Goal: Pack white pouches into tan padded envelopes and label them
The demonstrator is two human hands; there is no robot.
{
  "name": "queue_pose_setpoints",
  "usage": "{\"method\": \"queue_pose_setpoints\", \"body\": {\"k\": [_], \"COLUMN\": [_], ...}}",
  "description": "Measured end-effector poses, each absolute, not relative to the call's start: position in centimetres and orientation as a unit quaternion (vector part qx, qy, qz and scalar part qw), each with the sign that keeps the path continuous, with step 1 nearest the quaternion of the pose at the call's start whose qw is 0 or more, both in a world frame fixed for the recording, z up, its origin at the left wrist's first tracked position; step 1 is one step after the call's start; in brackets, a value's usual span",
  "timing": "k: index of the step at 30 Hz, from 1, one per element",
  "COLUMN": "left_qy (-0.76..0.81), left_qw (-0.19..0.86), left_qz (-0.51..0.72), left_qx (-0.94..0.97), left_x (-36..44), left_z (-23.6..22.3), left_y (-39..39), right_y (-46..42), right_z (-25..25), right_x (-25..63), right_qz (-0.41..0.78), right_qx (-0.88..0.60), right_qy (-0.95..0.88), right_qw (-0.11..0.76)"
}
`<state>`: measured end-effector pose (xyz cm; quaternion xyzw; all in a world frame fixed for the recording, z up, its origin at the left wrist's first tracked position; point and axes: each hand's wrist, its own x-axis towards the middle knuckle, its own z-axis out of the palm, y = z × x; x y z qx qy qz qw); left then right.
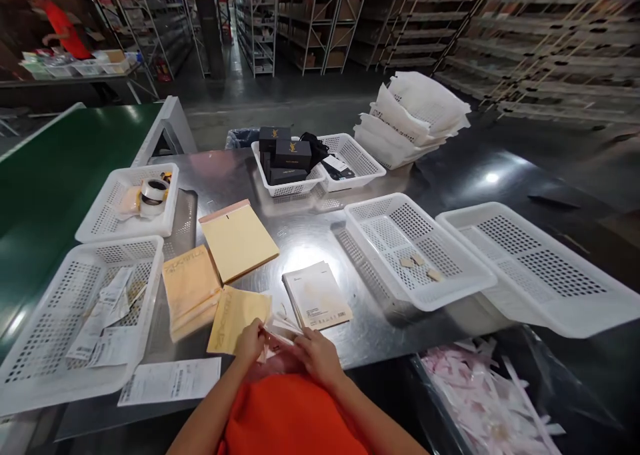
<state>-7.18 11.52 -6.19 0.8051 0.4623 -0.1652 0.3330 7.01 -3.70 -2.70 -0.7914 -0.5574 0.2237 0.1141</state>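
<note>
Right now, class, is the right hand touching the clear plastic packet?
Touching: the head view shows the right hand gripping the clear plastic packet between its fingers.

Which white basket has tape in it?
The left side's farther basket; only there does tape show. The nearer basket beside it holds papers.

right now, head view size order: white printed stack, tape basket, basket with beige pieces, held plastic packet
1. Basket with beige pieces
2. Tape basket
3. White printed stack
Held plastic packet: partly hidden, unsure

White baskets (387, 232), yellow envelopes (233, 315) on metal table (305, 232)
</note>
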Motion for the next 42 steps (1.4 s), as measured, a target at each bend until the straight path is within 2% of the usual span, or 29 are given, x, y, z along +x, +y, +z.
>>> {"method": "queue_pose_setpoints", "body": {"k": [6,9,13,17,20,22,26,28,37,39,42], "left_qy": [0.418,0.379,0.318,0.318,0.31,0.303,0.305,0.311,0.315,0.313,0.288], "left_qw": [0.301,0.272,0.251,0.206,0.173,0.161,0.14,0.126,0.054,0.051,0.064], "left_qz": [-0.104,-0.114,-0.13,-0.116,-0.099,-0.087,-0.043,-0.019,0.062,0.053,0.028], "left_qx": [0.851,0.877,0.905,0.918,0.929,0.935,0.941,0.942,0.945,0.947,0.955], "left_x": [-7.1,-6.7,-6.8,-6.6,-5.9,-5.4,-4.7,-4.5,-5.4,-5.5,-5.0], "left_z": [-4.5,-3.1,-1.5,0.0,1.1,1.8,3.0,3.7,5.5,5.7,6.5], "left_y": [12.2,11.9,11.1,10.5,10.0,9.7,9.5,9.8,10.7,10.6,10.3], "right_y": [-3.7,-2.8,-1.7,-1.4,-1.3,-1.1,-0.7,-0.6,0.5,0.9,1.2], "right_z": [-3.3,-3.1,-2.8,-2.7,-2.4,-2.2,-1.6,-1.3,-1.1,-0.8,-0.4], "right_x": [6.8,7.2,8.2,7.2,6.5,6.8,7.7,7.6,7.0,7.2,7.2], "right_qz": [0.18,0.193,0.212,0.197,0.165,0.165,0.27,0.307,0.26,0.231,0.185], "right_qx": [-0.745,-0.713,-0.757,-0.751,-0.719,-0.745,-0.753,-0.719,-0.68,-0.684,-0.694], "right_qy": [-0.64,-0.672,-0.613,-0.623,-0.657,-0.605,-0.413,-0.376,-0.348,-0.364,-0.462], "right_qw": [0.048,0.058,0.079,0.099,0.155,0.228,0.434,0.496,0.591,0.588,0.52]}}
